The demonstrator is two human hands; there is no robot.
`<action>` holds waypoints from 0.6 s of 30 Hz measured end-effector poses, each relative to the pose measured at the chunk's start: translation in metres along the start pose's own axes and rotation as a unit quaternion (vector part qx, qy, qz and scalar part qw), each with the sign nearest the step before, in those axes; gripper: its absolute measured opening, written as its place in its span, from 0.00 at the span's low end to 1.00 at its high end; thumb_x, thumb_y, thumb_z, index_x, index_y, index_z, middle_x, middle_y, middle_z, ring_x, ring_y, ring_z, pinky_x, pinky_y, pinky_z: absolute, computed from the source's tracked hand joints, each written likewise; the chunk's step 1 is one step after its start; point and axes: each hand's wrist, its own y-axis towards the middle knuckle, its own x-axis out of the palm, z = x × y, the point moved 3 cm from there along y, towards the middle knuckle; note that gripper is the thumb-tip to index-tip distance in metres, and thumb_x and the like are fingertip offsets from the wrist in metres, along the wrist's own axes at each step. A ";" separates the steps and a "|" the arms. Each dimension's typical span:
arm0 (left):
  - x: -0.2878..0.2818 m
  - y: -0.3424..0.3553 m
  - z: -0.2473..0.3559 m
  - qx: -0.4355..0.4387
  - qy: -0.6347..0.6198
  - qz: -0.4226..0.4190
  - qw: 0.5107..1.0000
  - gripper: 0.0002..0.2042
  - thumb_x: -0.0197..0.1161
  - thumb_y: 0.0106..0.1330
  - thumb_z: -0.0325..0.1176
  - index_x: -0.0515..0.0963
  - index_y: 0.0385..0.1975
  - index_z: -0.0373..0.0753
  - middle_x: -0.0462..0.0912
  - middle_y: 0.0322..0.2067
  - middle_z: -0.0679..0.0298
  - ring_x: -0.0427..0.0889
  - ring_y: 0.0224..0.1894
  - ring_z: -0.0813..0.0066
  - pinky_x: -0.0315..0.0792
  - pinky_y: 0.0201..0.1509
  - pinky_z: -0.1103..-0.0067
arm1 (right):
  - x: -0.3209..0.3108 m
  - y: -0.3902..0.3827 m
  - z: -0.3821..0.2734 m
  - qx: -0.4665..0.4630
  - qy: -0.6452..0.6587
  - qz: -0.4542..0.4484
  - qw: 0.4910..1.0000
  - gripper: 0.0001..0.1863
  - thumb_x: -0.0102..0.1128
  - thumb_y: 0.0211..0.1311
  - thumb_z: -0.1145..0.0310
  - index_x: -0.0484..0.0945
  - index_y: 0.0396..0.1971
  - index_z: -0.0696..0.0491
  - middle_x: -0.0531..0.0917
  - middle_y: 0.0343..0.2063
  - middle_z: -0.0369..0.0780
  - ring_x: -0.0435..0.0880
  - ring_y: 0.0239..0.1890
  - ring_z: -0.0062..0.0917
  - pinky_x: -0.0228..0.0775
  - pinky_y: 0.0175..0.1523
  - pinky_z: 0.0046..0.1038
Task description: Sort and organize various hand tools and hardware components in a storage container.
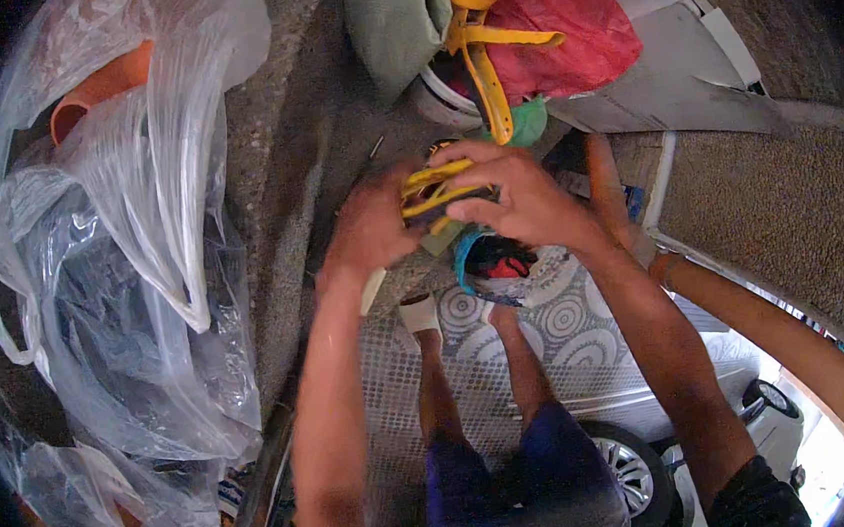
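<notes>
While both hands hold it up, the yellow and black thing (427, 204) is between them, over the floor (386, 367). The right hand (524, 192) has its fingers bent tight around the right side. The left hand (375, 219) grips the left edge, with its fingertips partly hidden. Just below is a blue-edged holder (461, 266) with red and black stuff inside. Near the top, a yellow pronged piece (488, 82) hangs close, so room there looks small. Far left is a big clear bag (134, 188), well apart from the hands.
</notes>
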 end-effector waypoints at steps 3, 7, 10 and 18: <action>0.022 0.005 -0.056 -0.063 -0.037 -0.116 0.990 0.36 0.69 0.48 0.31 0.63 0.61 0.37 0.79 0.45 0.46 0.78 0.50 0.48 0.73 0.55 0.63 | 0.020 -0.011 -0.019 -0.016 -0.012 0.088 0.996 0.14 0.64 0.54 0.72 0.79 0.41 0.59 0.77 0.51 0.51 0.74 0.58 0.44 0.67 0.61 0.36; 0.038 0.016 -0.082 -0.117 -0.002 -0.013 0.993 0.34 0.68 0.47 0.28 0.63 0.58 0.35 0.80 0.41 0.42 0.79 0.47 0.43 0.75 0.49 0.59 | 0.036 -0.094 -0.004 0.245 -0.045 0.089 0.964 0.09 0.60 0.53 0.72 0.80 0.34 0.59 0.83 0.35 0.49 0.84 0.43 0.41 0.75 0.50 0.37; 0.038 0.018 -0.090 -0.068 0.063 0.035 0.995 0.33 0.68 0.48 0.24 0.64 0.58 0.36 0.78 0.46 0.43 0.78 0.49 0.43 0.74 0.51 0.58 | 0.079 -0.111 0.069 0.366 -0.237 -0.145 0.888 0.10 0.62 0.48 0.68 0.82 0.30 0.57 0.83 0.30 0.49 0.85 0.36 0.40 0.77 0.44 0.41; 0.071 0.039 -0.123 -0.109 0.054 0.056 0.991 0.42 0.70 0.47 0.20 0.59 0.65 0.39 0.70 0.56 0.44 0.69 0.58 0.44 0.67 0.62 0.60 | 0.141 -0.164 0.186 0.403 -0.358 -0.157 0.828 0.14 0.64 0.46 0.64 0.83 0.31 0.57 0.84 0.33 0.50 0.85 0.37 0.44 0.78 0.42 0.44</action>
